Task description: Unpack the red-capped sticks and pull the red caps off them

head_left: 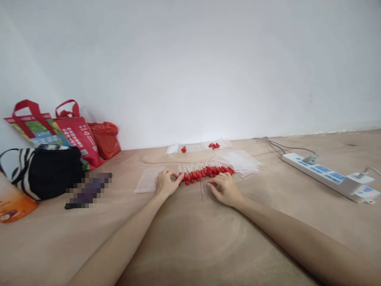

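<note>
A row of red berry-like heads on thin pale sticks lies across the table, sticks pointing away from me. At its left end is my left hand, thumb and forefinger closed together against the outermost red heads; what is between the tips is hidden. My right hand rests just in front of the row's right part, fingers curled and the thumb close to the forefinger. Anything in that pinch is too small to make out. Two thin wire-like strands lie on the table between the hands, near the right fingertips.
Clear plastic bags lie behind the row, and another clear bag at left. Two farther bags bear red pieces. A white power strip with cables stands right. Shopping bags and a black bag crowd the left.
</note>
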`<state>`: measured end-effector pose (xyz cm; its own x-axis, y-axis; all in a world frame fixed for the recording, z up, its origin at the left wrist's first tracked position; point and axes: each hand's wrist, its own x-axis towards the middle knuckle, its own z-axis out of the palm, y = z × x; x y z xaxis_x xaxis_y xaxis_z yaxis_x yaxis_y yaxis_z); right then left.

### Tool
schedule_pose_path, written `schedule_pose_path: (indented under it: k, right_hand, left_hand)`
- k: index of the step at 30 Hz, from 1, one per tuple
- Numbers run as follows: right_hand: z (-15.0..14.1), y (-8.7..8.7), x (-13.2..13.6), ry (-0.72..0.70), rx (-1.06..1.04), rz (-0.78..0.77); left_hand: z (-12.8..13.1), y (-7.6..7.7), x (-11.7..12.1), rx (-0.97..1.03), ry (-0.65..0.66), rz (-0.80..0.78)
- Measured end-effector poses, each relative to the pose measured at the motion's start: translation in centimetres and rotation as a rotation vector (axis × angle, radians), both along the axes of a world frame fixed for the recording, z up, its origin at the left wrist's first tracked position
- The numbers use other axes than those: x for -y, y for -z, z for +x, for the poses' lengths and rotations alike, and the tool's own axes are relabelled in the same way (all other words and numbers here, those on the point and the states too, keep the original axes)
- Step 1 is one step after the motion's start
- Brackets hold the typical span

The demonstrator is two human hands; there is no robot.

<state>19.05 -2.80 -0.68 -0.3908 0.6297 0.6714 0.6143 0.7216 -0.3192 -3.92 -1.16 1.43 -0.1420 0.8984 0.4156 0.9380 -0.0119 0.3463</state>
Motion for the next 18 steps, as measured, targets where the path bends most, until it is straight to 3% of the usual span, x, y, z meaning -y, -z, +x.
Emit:
schedule_pose_path:
  k: [3, 6, 10, 14, 18]
  right_hand:
    - [0.0, 0.0, 0.1, 0.003, 0.018, -0.009]
    - [0.1, -0.1, 0.2, 0.013, 0.030, -0.005]
    - [0.3, 0.2, 0.2, 0.007, -0.004, 0.034]
    - [0.6, 0.3, 0.3, 0.024, -0.066, 0.123]
    - [0.6, -0.1, 0.7, 0.071, 0.001, 0.206]
  left_hand:
    - [-0.3, 0.3, -0.3, 0.004, 0.020, 0.051]
    - [-0.7, 0.6, -0.6, 0.066, 0.010, 0.219]
    - [-0.9, 0.5, 0.5, 0.111, 0.008, 0.329]
    - [-0.3, 0.3, 3.2, 0.074, 0.243, 0.390]
    - [0.6, 0.2, 5.2, -0.018, 0.527, 0.346]
